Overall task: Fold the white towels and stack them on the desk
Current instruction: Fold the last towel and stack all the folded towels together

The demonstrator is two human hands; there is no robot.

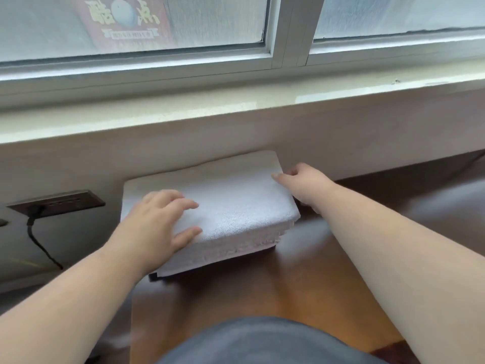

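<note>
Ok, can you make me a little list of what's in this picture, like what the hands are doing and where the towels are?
towels: white folded towels in a neat stack
where: on the brown wooden desk, close to the wall under the window sill
left hand: left hand rests flat on top of the stack, fingers spread
right hand: right hand touches the stack's far right corner, fingers curled
also there: a black plug and cable in a wall socket on the left

red sign (123, 21) behind frosted window, yellow Chinese characters, mirrored, illegible
</note>
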